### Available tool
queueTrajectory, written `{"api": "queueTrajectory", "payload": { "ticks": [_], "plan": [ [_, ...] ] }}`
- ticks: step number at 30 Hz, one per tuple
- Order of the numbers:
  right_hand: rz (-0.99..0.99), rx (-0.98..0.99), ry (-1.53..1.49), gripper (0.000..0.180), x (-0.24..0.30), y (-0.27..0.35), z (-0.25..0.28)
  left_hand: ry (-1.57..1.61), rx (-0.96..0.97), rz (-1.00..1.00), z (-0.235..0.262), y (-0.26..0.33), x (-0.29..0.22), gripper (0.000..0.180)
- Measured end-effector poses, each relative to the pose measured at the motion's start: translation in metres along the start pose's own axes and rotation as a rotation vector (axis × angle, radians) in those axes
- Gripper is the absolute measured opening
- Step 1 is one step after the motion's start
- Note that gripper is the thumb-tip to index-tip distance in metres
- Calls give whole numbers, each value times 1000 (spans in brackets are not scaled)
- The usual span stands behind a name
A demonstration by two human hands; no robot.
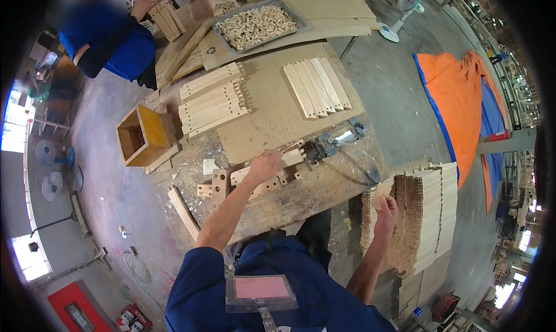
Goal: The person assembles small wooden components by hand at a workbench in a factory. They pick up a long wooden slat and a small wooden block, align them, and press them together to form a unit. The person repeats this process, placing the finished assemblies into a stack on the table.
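Observation:
My left hand [265, 166] is closed over a pale wooden slat [292, 157] that lies in a wooden jig [269, 186] on the worktable. The slat's right end sits close to a metal clamp-like device [327, 147] with a thin hose. Off the table's right side, my right hand [386, 209] grips the end of a flat pale wooden board [380, 194]. That board is just above the left part of a tall stack of wooden boards [428, 216] with notched, drilled ends. Most of the board is foreshortened, so its length is hard to tell.
Drilled slats [211, 107] and plain slats [317, 87] lie across the table. A yellow wooden box [145, 136] stands at its left edge. Farther back is a tray of dowels [258, 26]. A co-worker [107, 34] handles wood at the far left. A fan [399, 13] stands beyond.

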State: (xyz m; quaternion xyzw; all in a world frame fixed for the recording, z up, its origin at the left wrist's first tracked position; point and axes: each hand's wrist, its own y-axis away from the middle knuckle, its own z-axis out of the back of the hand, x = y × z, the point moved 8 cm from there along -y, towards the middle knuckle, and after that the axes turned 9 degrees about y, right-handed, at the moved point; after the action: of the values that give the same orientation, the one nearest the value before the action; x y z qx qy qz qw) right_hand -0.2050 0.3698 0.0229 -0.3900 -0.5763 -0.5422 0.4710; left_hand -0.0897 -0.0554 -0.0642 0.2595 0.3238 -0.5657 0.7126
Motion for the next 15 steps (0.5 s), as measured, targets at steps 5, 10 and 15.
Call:
{"api": "queueTrajectory", "payload": {
  "ticks": [5,10,15],
  "plan": [
    [-35,-34,3,12,3,27,-22,57,113,172,-22,45,44,56],
    [-53,-49,40,13,-1,26,-15,-289,285,306,-33,53,20,113],
    [-103,17,67,14,-9,3,-42,-328,214,324,-31,53,25,103]
  ]
}}
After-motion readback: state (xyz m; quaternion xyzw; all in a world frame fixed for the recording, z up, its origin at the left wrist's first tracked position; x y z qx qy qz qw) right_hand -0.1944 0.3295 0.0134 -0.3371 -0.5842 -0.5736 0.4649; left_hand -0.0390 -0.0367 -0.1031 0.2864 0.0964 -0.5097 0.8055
